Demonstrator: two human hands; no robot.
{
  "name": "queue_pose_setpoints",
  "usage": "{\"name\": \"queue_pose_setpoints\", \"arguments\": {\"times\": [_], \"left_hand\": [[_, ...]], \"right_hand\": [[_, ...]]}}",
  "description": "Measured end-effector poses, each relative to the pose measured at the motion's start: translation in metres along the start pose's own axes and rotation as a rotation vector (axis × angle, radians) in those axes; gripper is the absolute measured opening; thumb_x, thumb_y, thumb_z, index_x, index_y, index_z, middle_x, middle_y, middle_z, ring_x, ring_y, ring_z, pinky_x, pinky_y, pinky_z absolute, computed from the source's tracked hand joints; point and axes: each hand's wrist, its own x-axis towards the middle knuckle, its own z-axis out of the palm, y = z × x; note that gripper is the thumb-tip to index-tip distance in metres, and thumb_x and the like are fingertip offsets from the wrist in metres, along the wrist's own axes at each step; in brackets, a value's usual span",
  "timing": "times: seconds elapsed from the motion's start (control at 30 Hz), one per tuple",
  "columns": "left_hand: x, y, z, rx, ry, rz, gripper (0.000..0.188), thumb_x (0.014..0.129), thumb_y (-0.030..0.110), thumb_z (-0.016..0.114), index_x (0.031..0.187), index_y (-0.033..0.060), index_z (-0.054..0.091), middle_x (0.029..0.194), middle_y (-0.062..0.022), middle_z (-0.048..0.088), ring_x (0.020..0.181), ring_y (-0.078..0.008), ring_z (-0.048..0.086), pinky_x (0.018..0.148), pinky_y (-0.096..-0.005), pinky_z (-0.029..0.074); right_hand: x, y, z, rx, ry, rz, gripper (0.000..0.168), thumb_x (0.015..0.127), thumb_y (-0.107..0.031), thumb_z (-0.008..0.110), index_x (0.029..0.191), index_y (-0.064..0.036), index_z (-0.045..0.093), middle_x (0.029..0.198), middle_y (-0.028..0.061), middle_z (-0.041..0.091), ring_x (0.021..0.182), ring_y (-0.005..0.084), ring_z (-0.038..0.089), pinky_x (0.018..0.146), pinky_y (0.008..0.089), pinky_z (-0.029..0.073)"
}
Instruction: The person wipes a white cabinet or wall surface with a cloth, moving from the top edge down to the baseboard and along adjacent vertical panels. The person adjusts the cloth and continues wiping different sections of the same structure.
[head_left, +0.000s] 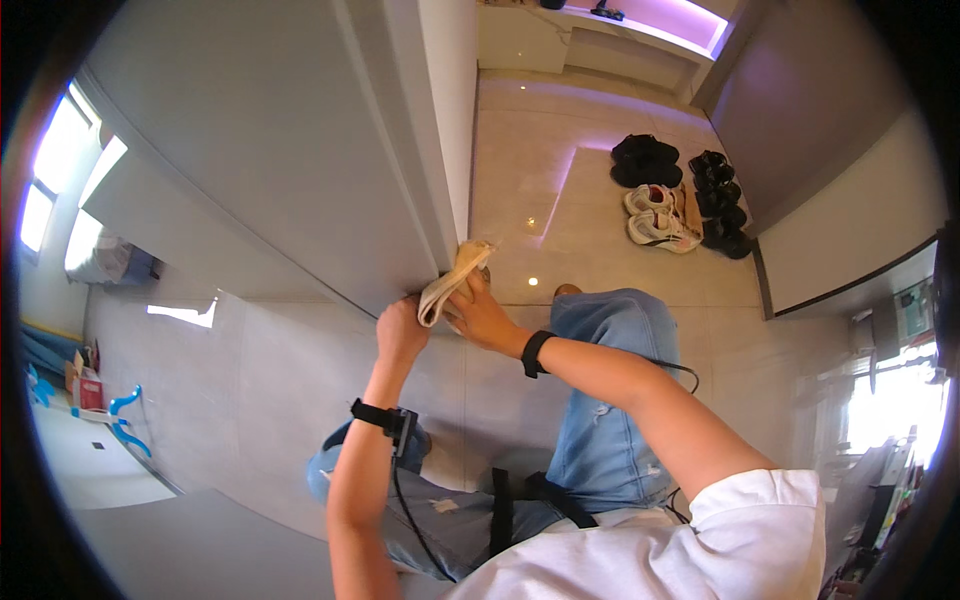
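My right hand (480, 311) grips a folded beige cloth (454, 283) at the near end of a tall grey panel (277, 127), which could be a door or a cabinet side. The cloth lies against the panel's corner, and its folded edge faces me. Just left of the cloth, my left hand (403, 328) is curled close to the panel's lower edge. Its fingertips are hidden, so whether it grips the panel or the cloth cannot be made out. Black straps circle both wrists, and a small device sits on the left one.
Several pairs of shoes, including black shoes (646, 160) and white sneakers (661, 219), stand on the tiled floor (525, 187) at right. A grey-and-white cabinet (847, 225) rises beyond them. At left are a blue curved object (124, 420) and a red box (88, 391). My jeans-clad knees flank my arms.
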Motion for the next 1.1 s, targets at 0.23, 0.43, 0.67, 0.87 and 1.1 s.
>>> {"name": "queue_pose_setpoints", "arguments": {"times": [0.23, 0.43, 0.67, 0.87, 1.1], "left_hand": [[0.002, -0.008, 0.0, -0.122, -0.004, -0.069, 0.018, 0.076, 0.02, 0.06, 0.082, 0.0047, 0.066, 0.079, -0.0199, 0.062, 0.075, -0.0347, 0.06, 0.066, -0.0398, 0.048], [0.004, -0.01, -0.011, -0.408, 0.076, -0.113, 0.029, 0.08, 0.028, 0.064, 0.089, 0.0003, 0.065, 0.071, -0.0062, 0.064, 0.068, -0.0097, 0.055, 0.067, -0.0233, 0.043], [0.003, -0.02, -0.011, -0.537, 0.163, -0.114, 0.026, 0.081, 0.026, 0.064, 0.087, 0.0003, 0.065, 0.076, -0.0048, 0.064, 0.072, -0.0103, 0.058, 0.068, -0.022, 0.044], [0.013, -0.009, -0.025, -0.808, 0.317, -0.184, 0.026, 0.084, 0.026, 0.061, 0.091, 0.0011, 0.057, 0.083, -0.0061, 0.062, 0.077, -0.0131, 0.059, 0.067, -0.0251, 0.047], [0.007, -0.006, -0.033, -0.986, 0.429, -0.265, 0.034, 0.088, 0.035, 0.051, 0.094, 0.0009, 0.052, 0.093, -0.0098, 0.056, 0.086, -0.0187, 0.057, 0.072, -0.0299, 0.047]], "right_hand": [[-0.019, 0.019, -0.017, 0.039, -0.06, -0.051, 0.055, 0.071, -0.004, 0.059, 0.123, -0.014, 0.044, 0.133, 0.0171, 0.029, 0.119, 0.0388, 0.035, 0.095, 0.0447, 0.036], [-0.058, 0.033, -0.005, 0.242, -0.225, 0.151, 0.067, 0.071, 0.0, 0.059, 0.13, -0.017, 0.032, 0.135, 0.0164, 0.026, 0.113, 0.0374, 0.043, 0.088, 0.0414, 0.044], [-0.076, 0.048, 0.019, 0.293, -0.359, 0.275, 0.058, 0.073, -0.001, 0.053, 0.127, -0.013, 0.036, 0.132, 0.0158, 0.031, 0.115, 0.0364, 0.041, 0.091, 0.0416, 0.041], [-0.101, 0.125, 0.079, 0.556, -0.298, 1.067, 0.032, 0.078, 0.0, 0.043, 0.108, -0.005, 0.051, 0.082, 0.0082, 0.057, 0.076, 0.0198, 0.057, 0.07, 0.0291, 0.046], [-0.011, 0.062, -0.008, 1.289, -0.241, 0.52, 0.013, 0.085, -0.018, 0.05, 0.088, -0.007, 0.056, 0.074, 0.0013, 0.054, 0.069, 0.0109, 0.052, 0.063, 0.0273, 0.045]]}}
